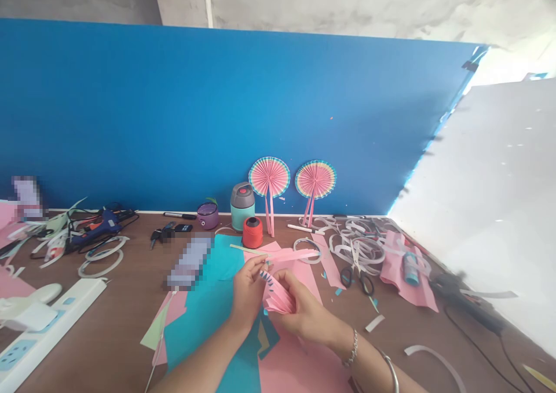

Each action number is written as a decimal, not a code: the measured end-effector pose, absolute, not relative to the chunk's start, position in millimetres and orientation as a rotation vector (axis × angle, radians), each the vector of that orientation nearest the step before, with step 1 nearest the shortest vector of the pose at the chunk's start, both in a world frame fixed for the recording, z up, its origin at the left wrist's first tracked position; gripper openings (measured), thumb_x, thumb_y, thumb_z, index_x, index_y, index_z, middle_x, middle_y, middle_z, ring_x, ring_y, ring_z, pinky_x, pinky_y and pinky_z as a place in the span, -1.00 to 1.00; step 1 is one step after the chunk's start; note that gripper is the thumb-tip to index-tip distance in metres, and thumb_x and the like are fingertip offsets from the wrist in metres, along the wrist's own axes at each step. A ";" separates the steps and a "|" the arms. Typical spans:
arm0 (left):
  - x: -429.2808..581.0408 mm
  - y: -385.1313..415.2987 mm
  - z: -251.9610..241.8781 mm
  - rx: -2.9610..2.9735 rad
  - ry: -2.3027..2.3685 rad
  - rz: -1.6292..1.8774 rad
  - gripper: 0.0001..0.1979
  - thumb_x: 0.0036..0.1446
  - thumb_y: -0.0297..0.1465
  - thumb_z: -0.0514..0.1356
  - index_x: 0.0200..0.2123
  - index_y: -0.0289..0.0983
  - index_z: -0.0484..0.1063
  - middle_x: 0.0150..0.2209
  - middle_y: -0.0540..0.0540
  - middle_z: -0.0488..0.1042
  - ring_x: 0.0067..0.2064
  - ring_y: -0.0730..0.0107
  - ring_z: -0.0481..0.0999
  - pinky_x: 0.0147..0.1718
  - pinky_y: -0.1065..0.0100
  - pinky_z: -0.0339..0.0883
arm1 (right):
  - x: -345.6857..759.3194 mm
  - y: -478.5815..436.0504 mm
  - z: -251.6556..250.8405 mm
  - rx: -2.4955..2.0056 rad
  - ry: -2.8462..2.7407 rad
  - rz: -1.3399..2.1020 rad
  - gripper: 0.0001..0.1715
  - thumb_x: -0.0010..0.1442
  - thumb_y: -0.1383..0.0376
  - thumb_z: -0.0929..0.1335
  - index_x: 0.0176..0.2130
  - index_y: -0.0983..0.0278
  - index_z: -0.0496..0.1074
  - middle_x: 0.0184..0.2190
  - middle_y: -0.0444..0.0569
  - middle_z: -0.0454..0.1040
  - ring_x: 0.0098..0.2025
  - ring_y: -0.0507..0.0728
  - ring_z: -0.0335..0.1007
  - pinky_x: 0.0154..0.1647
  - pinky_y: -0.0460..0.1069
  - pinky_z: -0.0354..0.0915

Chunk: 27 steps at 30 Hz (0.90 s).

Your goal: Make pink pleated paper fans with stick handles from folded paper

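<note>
A pleated pink paper (278, 298) with a blue-and-white edge is bunched between my two hands. My right hand (304, 311) is closed around its folds from the right. On the other side, my left hand (248, 289) pinches the paper's upper left end; its fingertips partly hide that spot. From there a long folded pink strip (295, 256) runs out to the right. Beneath my hands lie a teal paper sheet (204, 323) and a pink paper sheet (286, 358). Two round pink paper fans (269, 176) with strip handles lean upright against the blue panel.
Scissors (357, 271) and coiled white strips (362, 245) lie to the right, near a glue gun (467, 306). A red container (252, 232), a teal flask (242, 206) and a purple cup (208, 215) stand behind. At left are a power strip (56, 335) and a blue glue gun (102, 226).
</note>
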<state>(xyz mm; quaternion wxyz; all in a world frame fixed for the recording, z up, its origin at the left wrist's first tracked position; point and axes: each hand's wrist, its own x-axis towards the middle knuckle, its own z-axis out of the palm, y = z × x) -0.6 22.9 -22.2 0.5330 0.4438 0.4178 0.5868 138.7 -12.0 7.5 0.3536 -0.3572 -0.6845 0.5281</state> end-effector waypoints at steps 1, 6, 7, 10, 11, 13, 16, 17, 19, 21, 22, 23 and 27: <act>-0.4 22.6 -21.8 1.057 1.006 1.394 -0.65 -0.02 -0.22 0.25 -0.19 -0.31 0.45 -0.19 -0.26 0.56 -0.11 0.08 0.54 -0.13 0.20 0.38 | 139.6 -12.5 9.3 -0.933 -1.773 1.391 -0.56 -0.03 0.47 0.34 -0.12 0.22 0.23 -0.22 -0.12 0.34 -0.26 0.05 0.27 -0.30 -0.08 0.25; 1.8 22.7 -22.6 1.034 1.041 1.414 -0.65 -0.03 -0.21 0.25 -0.21 -0.31 0.45 -0.23 -0.22 0.57 -0.13 0.12 0.55 -0.13 0.19 0.39 | 143.8 -9.9 6.4 -1.005 -1.808 1.460 -0.39 -0.17 0.37 0.49 -0.12 0.24 0.26 -0.21 -0.13 0.34 -0.22 0.07 0.26 -0.28 -0.08 0.25; 2.3 22.8 -22.7 1.036 1.044 1.418 -0.66 -0.03 -0.22 0.25 -0.22 -0.31 0.45 -0.23 -0.21 0.57 -0.13 0.11 0.55 -0.13 0.19 0.39 | 143.8 -8.9 3.7 -1.032 -1.805 1.463 -0.38 -0.22 0.34 0.52 -0.15 0.25 0.27 -0.24 -0.15 0.34 -0.24 0.07 0.26 -0.30 -0.09 0.24; 3.1 22.8 -23.1 1.058 1.062 1.419 -0.70 -0.02 -0.25 0.24 -0.23 -0.31 0.45 -0.25 -0.21 0.57 -0.14 0.12 0.56 -0.13 0.18 0.39 | 141.6 -6.3 -4.6 -1.101 -1.783 1.452 -0.43 -0.30 0.29 0.55 -0.29 0.27 0.28 -0.37 -0.19 0.34 -0.35 0.03 0.24 -0.42 -0.12 0.20; 3.1 22.8 -23.4 1.065 1.065 1.417 -0.71 -0.01 -0.26 0.23 -0.23 -0.30 0.45 -0.25 -0.20 0.57 -0.14 0.12 0.56 -0.13 0.18 0.39 | 140.3 -5.6 -6.7 -1.107 -1.774 1.444 -0.46 -0.29 0.27 0.55 -0.33 0.27 0.28 -0.40 -0.20 0.34 -0.37 0.02 0.23 -0.45 -0.13 0.18; 2.8 23.2 -24.2 1.077 1.073 1.411 -0.72 0.00 -0.27 0.23 -0.23 -0.30 0.45 -0.26 -0.20 0.57 -0.14 0.12 0.56 -0.13 0.19 0.40 | 137.4 -4.7 -9.2 -1.099 -1.759 1.415 -0.53 -0.25 0.23 0.54 -0.40 0.28 0.28 -0.45 -0.20 0.33 -0.41 0.01 0.20 -0.47 -0.13 0.16; 2.2 23.9 -25.1 1.092 1.078 1.401 -0.72 0.00 -0.28 0.22 -0.22 -0.30 0.44 -0.25 -0.21 0.57 -0.13 0.11 0.55 -0.14 0.19 0.40 | 134.1 -4.8 -9.2 -1.018 -1.722 1.425 -0.65 -0.12 0.18 0.49 -0.45 0.29 0.30 -0.50 -0.19 0.31 -0.44 0.00 0.19 -0.47 -0.12 0.15; 2.2 24.1 -25.0 1.094 1.073 1.402 -0.72 0.00 -0.28 0.22 -0.21 -0.31 0.44 -0.25 -0.21 0.57 -0.13 0.11 0.55 -0.13 0.19 0.40 | 133.4 -5.2 -8.3 -0.978 -1.711 1.455 -0.69 -0.07 0.17 0.47 -0.45 0.30 0.32 -0.51 -0.19 0.31 -0.46 -0.01 0.19 -0.47 -0.12 0.16; 2.1 24.2 -24.1 1.087 1.060 1.409 -0.71 0.00 -0.28 0.22 -0.21 -0.31 0.44 -0.25 -0.21 0.57 -0.13 0.12 0.55 -0.12 0.18 0.39 | 132.6 -6.3 -5.5 -0.900 -1.702 1.515 -0.76 0.03 0.17 0.40 -0.43 0.29 0.36 -0.52 -0.18 0.30 -0.48 0.00 0.19 -0.47 -0.11 0.17; 2.2 24.4 -23.0 1.065 1.059 1.415 -0.71 -0.02 -0.29 0.23 -0.22 -0.32 0.44 -0.26 -0.21 0.58 -0.14 0.13 0.56 -0.11 0.18 0.39 | 132.7 -7.3 -1.9 -0.860 -1.728 1.516 -0.80 0.11 0.19 0.34 -0.43 0.29 0.38 -0.53 -0.17 0.28 -0.47 0.00 0.18 -0.45 -0.10 0.17; 2.1 24.6 -22.8 1.051 1.063 1.417 -0.71 -0.03 -0.29 0.24 -0.23 -0.32 0.45 -0.26 -0.21 0.58 -0.14 0.13 0.56 -0.11 0.18 0.39 | 133.0 -7.7 -0.1 -0.857 -1.744 1.501 -0.80 0.12 0.21 0.33 -0.42 0.29 0.39 -0.53 -0.17 0.28 -0.47 0.00 0.17 -0.43 -0.10 0.16; 2.0 24.9 -22.9 1.038 1.067 1.418 -0.71 -0.03 -0.29 0.25 -0.24 -0.32 0.45 -0.27 -0.21 0.58 -0.15 0.13 0.56 -0.11 0.18 0.39 | 133.6 -8.0 1.5 -0.863 -1.752 1.493 -0.81 0.13 0.22 0.32 -0.41 0.30 0.39 -0.52 -0.17 0.27 -0.46 -0.01 0.15 -0.42 -0.10 0.16; 1.2 25.9 -25.9 1.012 1.027 1.417 -0.70 -0.03 -0.27 0.24 -0.23 -0.30 0.45 -0.29 -0.18 0.58 -0.17 0.16 0.56 -0.18 0.22 0.41 | 138.4 -8.8 5.5 -0.936 -1.770 1.518 -0.81 0.10 0.21 0.35 -0.30 0.27 0.33 -0.45 -0.18 0.22 -0.44 -0.02 0.08 -0.40 -0.12 0.15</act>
